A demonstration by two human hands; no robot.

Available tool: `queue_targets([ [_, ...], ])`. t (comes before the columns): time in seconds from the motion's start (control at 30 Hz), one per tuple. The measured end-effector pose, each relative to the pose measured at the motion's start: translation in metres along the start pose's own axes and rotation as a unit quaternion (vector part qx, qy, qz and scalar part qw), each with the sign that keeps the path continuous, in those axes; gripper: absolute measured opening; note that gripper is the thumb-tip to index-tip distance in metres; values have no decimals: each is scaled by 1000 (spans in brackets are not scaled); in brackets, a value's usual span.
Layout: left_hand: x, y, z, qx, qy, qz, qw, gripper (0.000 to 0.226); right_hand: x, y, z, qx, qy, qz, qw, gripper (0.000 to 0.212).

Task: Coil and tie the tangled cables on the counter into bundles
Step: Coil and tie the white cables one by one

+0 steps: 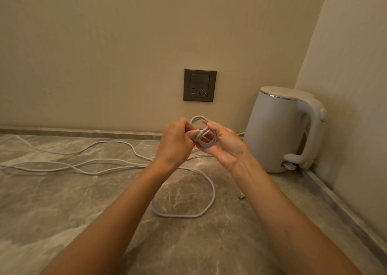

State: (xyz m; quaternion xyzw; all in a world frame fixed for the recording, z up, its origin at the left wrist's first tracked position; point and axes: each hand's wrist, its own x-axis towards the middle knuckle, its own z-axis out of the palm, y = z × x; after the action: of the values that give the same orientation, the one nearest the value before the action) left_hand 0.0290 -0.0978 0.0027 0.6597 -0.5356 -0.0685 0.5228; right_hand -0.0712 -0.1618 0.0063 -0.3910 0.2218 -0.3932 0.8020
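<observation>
Left of the kettle [278,128], raised right hand [225,147] curls round the cable coil [206,137]; left hand [174,143] seemingly pinches it, fingers mostly hidden.

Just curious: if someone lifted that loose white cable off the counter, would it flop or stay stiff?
Probably floppy: the loose cable lies in slack curves. Likely light: the left hand and right hand hold a thin coil.

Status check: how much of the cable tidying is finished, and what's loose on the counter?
Done: no finished bundle in view. In hand: left hand and right hand grip a small white coil above the counter. Left: loose strands sprawl leftward and a wide loop lies in front.
</observation>
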Motion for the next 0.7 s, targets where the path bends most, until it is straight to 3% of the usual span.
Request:
queue_targets([
  [0.13, -2, 0, -2, -25, 11, 16, 999, 5, 0, -2, -1, -38, -5, -38, 999, 21],
  [0.27, -1, 3, -12, -50, 36, -22, 998, 19, -4, -3, 5, -136, -22, -68, 988, 22],
  [0.4, 2, 5, -31, -56, 83, -52, 994, 4, -9, -2, 9, -148, -10, -67, 987, 21],
  [0.57, -8, 7, -54, 72, -48, -28, 996, 23, -21, 2, 21, -196, -50, -42, 978, 7],
  [0.7, -27, 7, -85, 147, -11, -11, 989, 9, -33, 15, 43, -221, -92, -26, 970, 6],
])
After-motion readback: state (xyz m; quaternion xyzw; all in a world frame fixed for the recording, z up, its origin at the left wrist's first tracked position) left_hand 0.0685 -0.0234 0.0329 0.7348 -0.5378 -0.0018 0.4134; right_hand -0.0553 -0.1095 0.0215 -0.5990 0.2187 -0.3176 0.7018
